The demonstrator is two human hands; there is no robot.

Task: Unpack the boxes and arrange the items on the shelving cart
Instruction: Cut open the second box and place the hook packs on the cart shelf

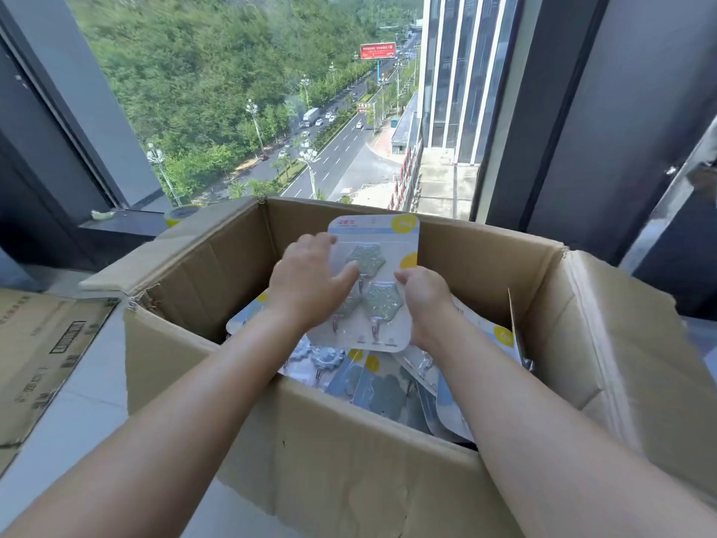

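An open cardboard box (pixel 349 452) stands in front of me, its flaps folded out. Both my hands hold one blister pack of star-shaped wall hooks (pixel 382 242) above the box's inside. My left hand (pixel 310 281) grips the pack's left side with the thumb across its front. My right hand (pixel 425 300) pinches its right edge. Several more hook packs (pixel 384 386) lie loose in the bottom of the box, partly hidden by my arms. No shelving cart is in view.
A flattened cardboard box (pixel 42 351) lies on the pale surface at the left. A roll of tape (pixel 180 214) sits on the dark window sill behind the box. Beyond is a large window with dark frames.
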